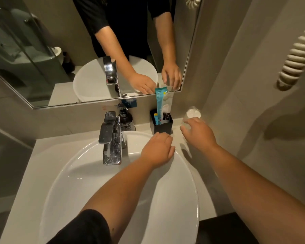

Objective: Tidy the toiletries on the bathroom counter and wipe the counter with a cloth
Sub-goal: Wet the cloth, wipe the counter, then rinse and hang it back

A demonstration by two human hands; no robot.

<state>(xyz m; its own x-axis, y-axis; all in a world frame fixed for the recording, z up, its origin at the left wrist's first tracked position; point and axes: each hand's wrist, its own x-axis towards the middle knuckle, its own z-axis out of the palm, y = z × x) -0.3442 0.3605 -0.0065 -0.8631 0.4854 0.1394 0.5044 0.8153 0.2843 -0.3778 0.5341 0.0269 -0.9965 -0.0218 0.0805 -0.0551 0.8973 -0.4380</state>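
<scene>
At the back right corner of the counter (176,136), the right hand (199,134) curls around a clear glass (192,114), while the left hand (158,149), loosely open and empty, rests beside the black toiletry holder (163,125).

Left hand (158,148) rests on the basin (74,173) rim; right hand (199,133) touches a glass (192,113).

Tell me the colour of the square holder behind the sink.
Black holder, seen in the head view.
</scene>
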